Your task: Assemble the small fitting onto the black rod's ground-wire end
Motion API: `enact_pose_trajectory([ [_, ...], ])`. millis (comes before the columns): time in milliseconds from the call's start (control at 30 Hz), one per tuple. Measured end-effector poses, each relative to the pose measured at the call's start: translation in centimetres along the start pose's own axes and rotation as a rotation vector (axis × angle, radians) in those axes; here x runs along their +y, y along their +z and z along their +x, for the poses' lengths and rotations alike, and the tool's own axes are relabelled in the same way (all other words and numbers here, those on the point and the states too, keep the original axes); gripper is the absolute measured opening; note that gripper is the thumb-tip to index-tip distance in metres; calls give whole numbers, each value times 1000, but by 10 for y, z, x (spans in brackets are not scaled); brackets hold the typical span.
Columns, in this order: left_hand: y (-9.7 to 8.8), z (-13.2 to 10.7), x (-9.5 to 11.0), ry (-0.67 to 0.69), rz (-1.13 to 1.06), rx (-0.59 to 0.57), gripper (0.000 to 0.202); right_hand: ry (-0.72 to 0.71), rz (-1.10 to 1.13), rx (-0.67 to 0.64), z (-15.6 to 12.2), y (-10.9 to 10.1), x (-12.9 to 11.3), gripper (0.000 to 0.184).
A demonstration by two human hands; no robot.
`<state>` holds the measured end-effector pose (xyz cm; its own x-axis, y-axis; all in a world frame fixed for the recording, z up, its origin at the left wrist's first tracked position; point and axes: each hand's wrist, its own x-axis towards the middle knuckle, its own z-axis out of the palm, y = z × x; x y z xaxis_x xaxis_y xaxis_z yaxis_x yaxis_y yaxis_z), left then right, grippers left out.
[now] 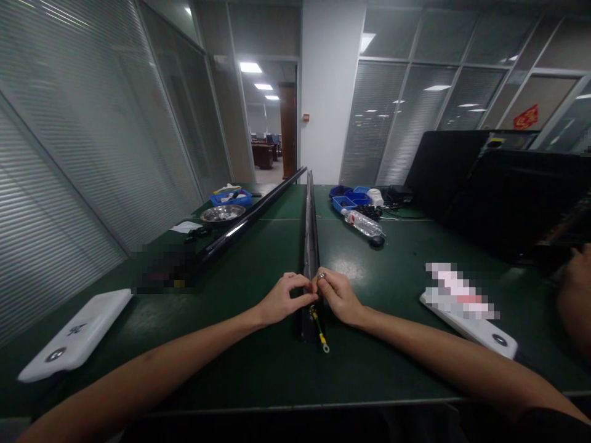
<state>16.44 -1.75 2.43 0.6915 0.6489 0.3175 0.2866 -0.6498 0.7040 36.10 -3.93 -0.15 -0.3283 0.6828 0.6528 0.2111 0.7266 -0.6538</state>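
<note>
A long black profile rail (311, 221) runs away from me down the middle of the table, its near end between my hands. My left hand (284, 299) bends its thumb and fingers to a pinch over the rail, the tips meeting the other hand; what they pinch is too small to make out. My right hand (340, 298) is closed at the rail's right edge, with a small shiny metal piece (322, 276) showing at its fingers. Below them, a short green-yellow wire (319, 327) with a ring terminal (325, 347) hangs out of the rail's end.
A second black rail (249, 220) lies to the left, near a metal bowl (223, 213) and blue bin (232, 198). Plastic bottle (362, 223), blue trays (355, 198) and dark panels (512, 197) stand right. White devices (76, 335) flank me. Another person's hand (579, 277) shows at right.
</note>
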Motion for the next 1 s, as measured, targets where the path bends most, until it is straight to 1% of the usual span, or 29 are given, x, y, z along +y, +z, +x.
enact_pose_trajectory([
  [167,-1,-1,2,-13,-13,2,28,0,-3,19,-1,0,-2,44],
  [367,0,-1,-3,-17,8,13,26,11,-7,8,0,0,-3,41],
  [667,0,0,-3,-4,10,-1,23,11,-6,7,1,0,0,44],
  [767,0,-1,-4,-15,12,5,25,7,-18,8,1,1,0,45],
  [867,1,-1,-4,-19,7,12,28,5,-25,17,0,1,-1,44],
  [1000,1,-2,-4,-15,5,7,27,8,-20,14,0,2,-1,40],
])
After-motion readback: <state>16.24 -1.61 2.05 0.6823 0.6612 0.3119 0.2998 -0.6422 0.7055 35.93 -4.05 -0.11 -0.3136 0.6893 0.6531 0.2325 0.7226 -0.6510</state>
